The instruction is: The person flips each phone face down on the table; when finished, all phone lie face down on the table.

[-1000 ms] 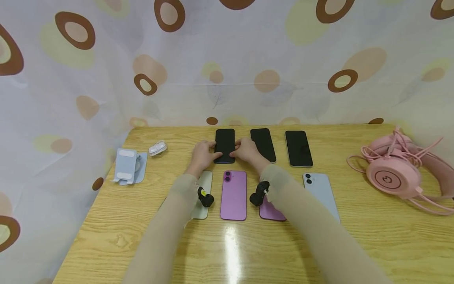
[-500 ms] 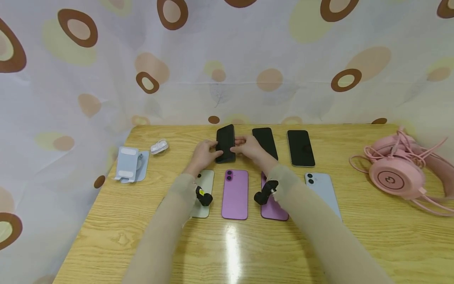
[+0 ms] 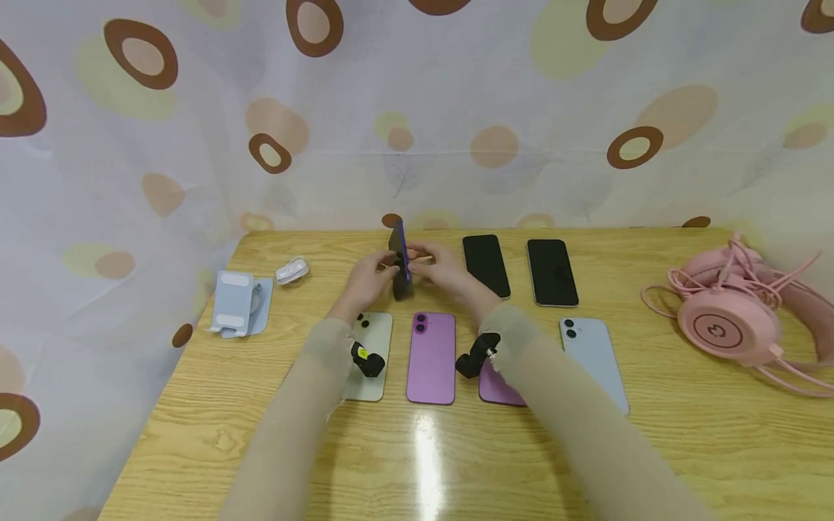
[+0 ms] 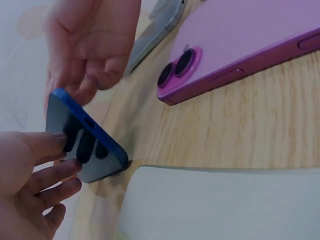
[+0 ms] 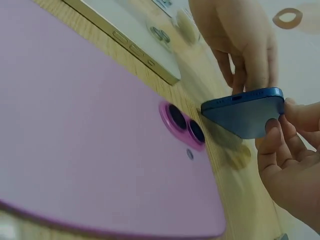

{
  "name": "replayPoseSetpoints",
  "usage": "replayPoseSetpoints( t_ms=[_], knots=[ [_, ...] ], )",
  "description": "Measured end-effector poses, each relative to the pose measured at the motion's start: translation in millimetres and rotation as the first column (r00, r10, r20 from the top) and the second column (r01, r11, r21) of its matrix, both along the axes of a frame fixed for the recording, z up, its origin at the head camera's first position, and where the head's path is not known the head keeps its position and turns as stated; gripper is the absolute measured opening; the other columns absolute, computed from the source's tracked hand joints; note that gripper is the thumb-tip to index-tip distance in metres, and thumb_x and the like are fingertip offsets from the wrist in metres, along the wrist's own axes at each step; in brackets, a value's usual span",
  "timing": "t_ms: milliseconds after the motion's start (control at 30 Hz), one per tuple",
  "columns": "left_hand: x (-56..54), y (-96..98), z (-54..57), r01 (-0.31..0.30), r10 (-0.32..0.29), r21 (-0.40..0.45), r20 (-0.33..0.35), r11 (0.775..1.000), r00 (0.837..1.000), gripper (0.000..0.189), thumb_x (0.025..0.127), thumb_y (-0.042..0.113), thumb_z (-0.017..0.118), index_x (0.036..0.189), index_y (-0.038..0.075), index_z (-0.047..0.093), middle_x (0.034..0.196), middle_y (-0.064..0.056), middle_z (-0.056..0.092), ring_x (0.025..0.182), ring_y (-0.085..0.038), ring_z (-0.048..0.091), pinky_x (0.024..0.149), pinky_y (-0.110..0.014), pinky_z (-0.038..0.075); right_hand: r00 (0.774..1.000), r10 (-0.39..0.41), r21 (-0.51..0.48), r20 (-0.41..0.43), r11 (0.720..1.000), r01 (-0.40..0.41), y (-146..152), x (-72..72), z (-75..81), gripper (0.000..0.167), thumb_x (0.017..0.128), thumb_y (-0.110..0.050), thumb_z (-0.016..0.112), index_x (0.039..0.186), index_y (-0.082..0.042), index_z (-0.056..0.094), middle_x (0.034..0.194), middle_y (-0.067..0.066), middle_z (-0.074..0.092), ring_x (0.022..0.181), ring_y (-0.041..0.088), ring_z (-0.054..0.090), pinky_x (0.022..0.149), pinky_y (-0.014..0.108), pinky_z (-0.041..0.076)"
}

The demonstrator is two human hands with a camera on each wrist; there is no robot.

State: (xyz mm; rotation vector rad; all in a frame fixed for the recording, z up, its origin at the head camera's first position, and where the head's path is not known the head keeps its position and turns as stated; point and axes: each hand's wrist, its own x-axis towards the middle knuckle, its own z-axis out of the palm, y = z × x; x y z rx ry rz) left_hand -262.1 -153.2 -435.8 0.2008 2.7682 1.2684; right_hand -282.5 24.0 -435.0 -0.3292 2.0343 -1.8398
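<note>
A blue-edged smartphone (image 3: 399,262) stands tipped up on its long side near the back of the table. My right hand (image 3: 443,271) holds it from the right, fingers at its upper edge and blue back (image 5: 245,117). My left hand (image 3: 368,278) is on the screen side. In the left wrist view its thumb and fingertips (image 4: 72,167) lie right at the dark screen (image 4: 80,150), which mirrors them. Below the left wrist lies a cream phone (image 3: 374,344), a purple phone (image 3: 431,358) lies between the forearms, and another purple phone (image 3: 498,387) is partly hidden by the right wrist.
Two dark-screened phones (image 3: 486,264) lie face up to the right. A pale blue phone (image 3: 594,358) lies beside the right forearm. Pink headphones (image 3: 730,311) with loose cable occupy the right side. A blue phone stand (image 3: 234,304) and a white cable bundle (image 3: 292,270) are at left.
The blue-edged phone lay flat, face up, between both hands. Its right side has been raised, and now it stands on its left long side with the screen facing left.
</note>
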Motion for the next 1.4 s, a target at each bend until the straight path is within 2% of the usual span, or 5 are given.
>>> replayPoseSetpoints(
  t_ms=[233,700,967,1100,1400],
  knots=[
    [7.5,-8.1,7.8,-0.094,0.089,0.113,0.049,0.989,0.995,0.043,0.102,0.034,0.043,0.137,0.010,0.052,0.123,-0.010,0.061,0.114,-0.026,0.053,0.096,-0.044,0.044,0.997,0.056,0.054,-0.057,0.997,-0.053,-18,2.4,1.3,0.046,0.095,-0.010,0.058,0.140,-0.013,0.049,0.118,0.010,0.055,0.092,0.022,0.054,0.069,0.034,0.046],
    [14.1,-25.1,12.7,-0.129,0.127,0.066,0.030,0.990,0.991,0.042,0.097,0.026,0.049,0.132,0.003,0.056,0.120,-0.014,0.061,0.110,-0.026,0.055,0.093,-0.041,0.046,0.987,0.089,0.316,-0.134,0.948,-0.043,-31,2.4,-9.0,0.048,0.088,-0.017,0.071,0.132,-0.004,0.056,0.109,0.012,0.060,0.102,0.025,0.058,0.077,0.028,0.050],
    [10.6,-26.4,12.1,-0.130,0.126,-0.092,-0.048,0.987,0.991,0.045,0.094,0.024,0.050,0.133,0.002,0.056,0.104,-0.014,0.062,0.088,-0.025,0.055,0.072,-0.036,0.047,0.949,0.167,0.529,-0.268,0.849,0.000,-29,1.5,-11.1,0.053,0.086,-0.018,0.073,0.133,-0.003,0.054,0.109,0.013,0.062,0.100,0.024,0.056,0.089,0.035,0.047],
    [6.1,-21.7,8.7,-0.136,0.122,-0.263,-0.072,0.955,0.990,0.045,0.095,0.027,0.048,0.135,0.006,0.054,0.102,-0.012,0.063,0.084,-0.025,0.054,0.070,-0.037,0.045,0.940,0.170,0.579,-0.295,0.814,0.035,-24,1.4,-11.8,0.051,0.086,-0.018,0.073,0.132,-0.005,0.055,0.109,0.012,0.061,0.101,0.024,0.056,0.090,0.036,0.047],
    [4.0,-11.2,-2.8,-0.101,0.089,-0.435,-0.047,0.895,0.995,0.043,0.096,0.032,0.049,0.133,0.010,0.057,0.122,-0.019,0.057,0.106,-0.032,0.053,0.086,-0.044,0.045,0.931,0.208,0.640,-0.302,0.767,0.036,-5,-2.3,-5.7,0.049,0.085,-0.015,0.074,0.129,-0.003,0.059,0.111,0.014,0.061,0.104,0.026,0.055,0.093,0.037,0.046]
  ],
)
